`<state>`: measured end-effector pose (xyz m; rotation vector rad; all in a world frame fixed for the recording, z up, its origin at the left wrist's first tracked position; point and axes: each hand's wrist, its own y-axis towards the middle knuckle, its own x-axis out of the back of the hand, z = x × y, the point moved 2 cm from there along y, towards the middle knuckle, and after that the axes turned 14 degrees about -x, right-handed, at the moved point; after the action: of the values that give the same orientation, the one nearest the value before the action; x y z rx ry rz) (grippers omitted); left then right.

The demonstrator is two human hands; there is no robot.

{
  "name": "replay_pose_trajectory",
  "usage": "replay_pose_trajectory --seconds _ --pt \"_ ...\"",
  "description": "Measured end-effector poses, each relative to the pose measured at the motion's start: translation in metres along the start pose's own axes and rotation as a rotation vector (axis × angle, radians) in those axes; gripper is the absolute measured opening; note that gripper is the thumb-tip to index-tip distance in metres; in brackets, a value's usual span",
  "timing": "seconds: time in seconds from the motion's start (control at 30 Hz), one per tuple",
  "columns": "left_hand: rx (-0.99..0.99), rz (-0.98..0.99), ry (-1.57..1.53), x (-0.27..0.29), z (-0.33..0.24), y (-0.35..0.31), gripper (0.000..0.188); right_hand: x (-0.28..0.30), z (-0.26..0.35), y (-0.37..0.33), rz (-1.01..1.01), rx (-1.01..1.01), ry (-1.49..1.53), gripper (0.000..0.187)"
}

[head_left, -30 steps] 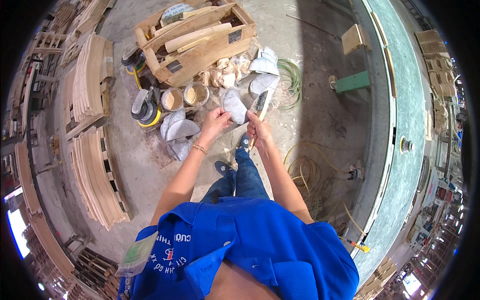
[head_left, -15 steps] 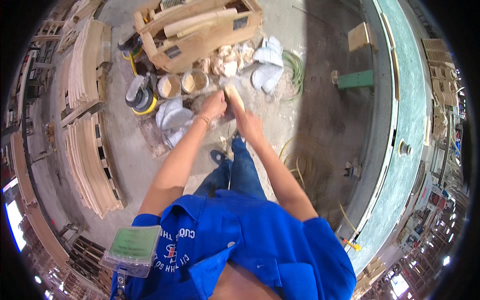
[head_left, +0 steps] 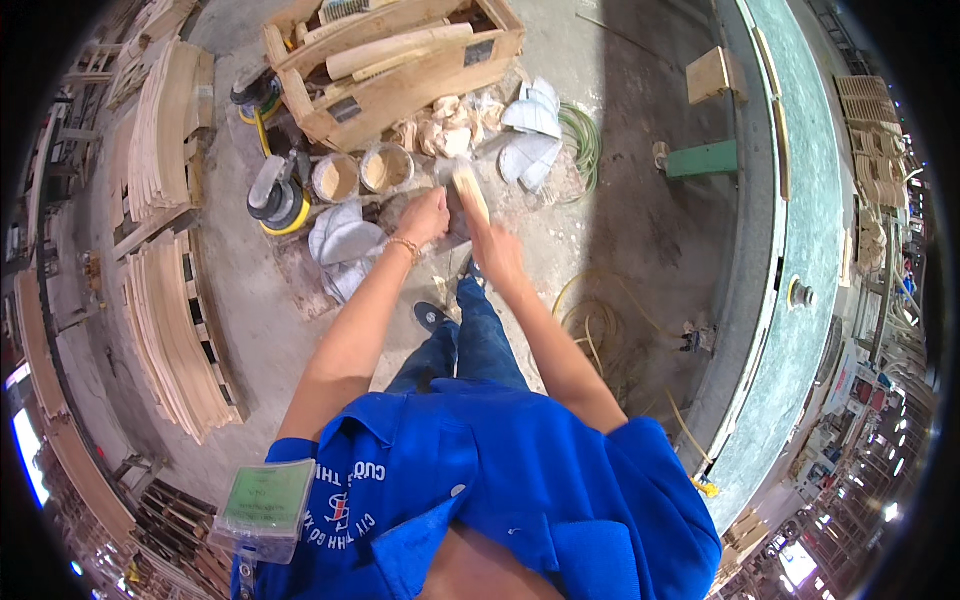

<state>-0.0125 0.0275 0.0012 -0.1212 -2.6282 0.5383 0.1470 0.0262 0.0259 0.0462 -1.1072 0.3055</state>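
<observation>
My right hand (head_left: 497, 252) is wrapped round the near end of a pale, narrow wooden piece (head_left: 471, 194), which points away from me, its far end smeared by motion. Just left of the wood is my left hand (head_left: 427, 215), its fingers curled together; what they hold, if anything, is hidden. Two round tubs (head_left: 387, 167) of tan filling stand on the floor beyond my left hand. Past the wood's far end lies a heap of crumpled tan scraps (head_left: 455, 128).
A wooden crate (head_left: 350, 115) holding wood pieces stands ahead. Sanders with yellow rims (head_left: 285, 208) and grey-white discs (head_left: 346, 235) lie at left, near stacked boards (head_left: 178, 335). A coiled green hose (head_left: 581, 145) lies right of more discs. A long green-topped bench (head_left: 785, 330) runs along the right.
The wooden piece has swung slightly, showing more of its face. My left hand sits a little lower and farther from the wood. The whole view has shifted slightly.
</observation>
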Motion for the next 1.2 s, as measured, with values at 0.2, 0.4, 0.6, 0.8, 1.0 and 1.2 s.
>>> replay_pose_trajectory --seconds 0.2,0.4,0.6,0.8,1.0,1.2 --pt "-0.049 -0.048 0.147 0.011 0.012 0.000 0.009 0.003 -0.006 -0.035 0.078 -0.007 -0.042 0.055" --pt "-0.027 -0.027 0.124 0.006 0.003 -0.003 0.006 -0.008 0.001 -0.025 0.053 -0.014 -0.008 0.057" --pt "-0.077 -0.033 0.191 0.010 0.000 -0.002 0.007 -0.005 0.000 -0.022 0.074 -0.007 -0.024 0.052" --pt "-0.044 -0.044 0.146 0.007 0.009 -0.004 0.007 -0.019 0.000 -0.047 0.087 -0.036 -0.026 0.053" --pt "-0.205 -0.093 0.279 0.011 -0.001 -0.004 0.010 -0.013 0.010 0.000 0.052 0.034 0.011 0.063" --pt "-0.016 -0.041 0.077 0.009 -0.005 -0.013 0.008 -0.007 -0.008 -0.076 0.120 -0.066 -0.014 0.048"
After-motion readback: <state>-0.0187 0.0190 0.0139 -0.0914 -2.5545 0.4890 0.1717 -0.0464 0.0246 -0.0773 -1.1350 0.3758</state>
